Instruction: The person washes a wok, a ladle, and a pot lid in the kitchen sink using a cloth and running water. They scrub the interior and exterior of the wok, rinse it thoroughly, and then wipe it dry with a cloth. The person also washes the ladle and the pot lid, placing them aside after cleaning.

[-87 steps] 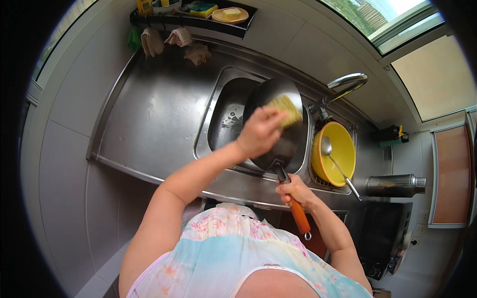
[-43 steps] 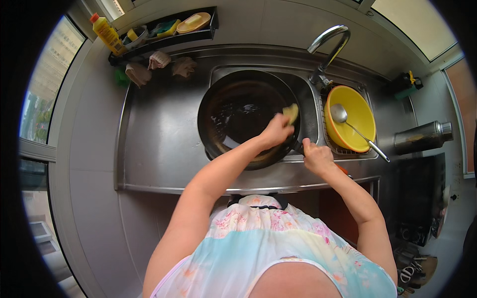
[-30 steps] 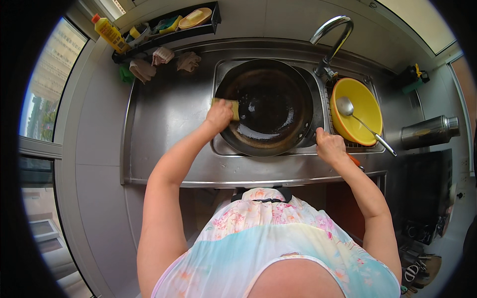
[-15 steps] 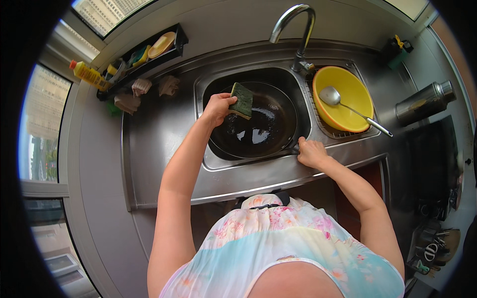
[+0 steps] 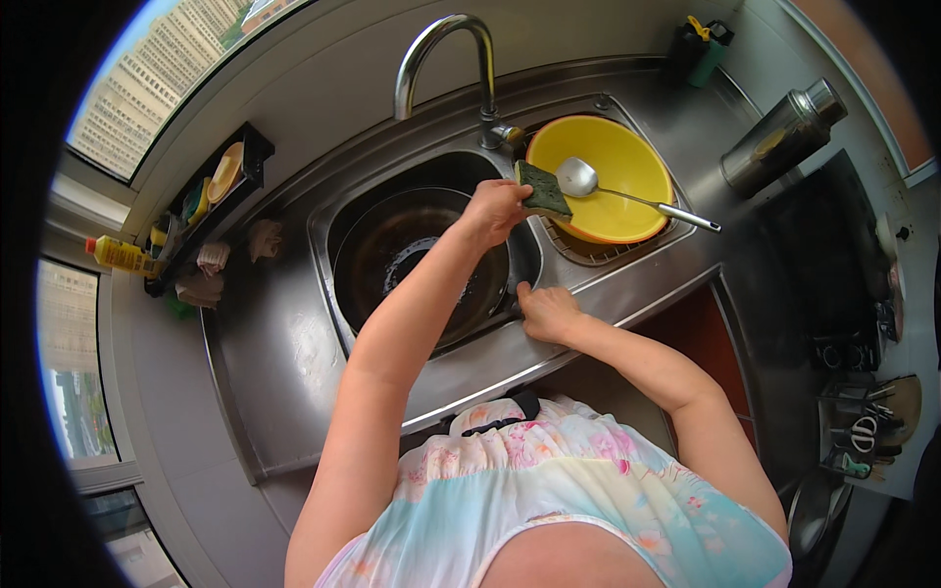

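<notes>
Steel counter extends left of sink basin. Inside: frying pan, gap along basin's right wall. Yellow bowl at right. Right hand grips pan's handle at front rim; left hand pinches sponge by bowl's left edge.

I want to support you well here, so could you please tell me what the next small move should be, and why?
Probably lower the sponge onto the spoon: the left hand holds the sponge at the left side of the yellow bowl, right beside the spoon's head, while the right hand is at the pan.
</notes>
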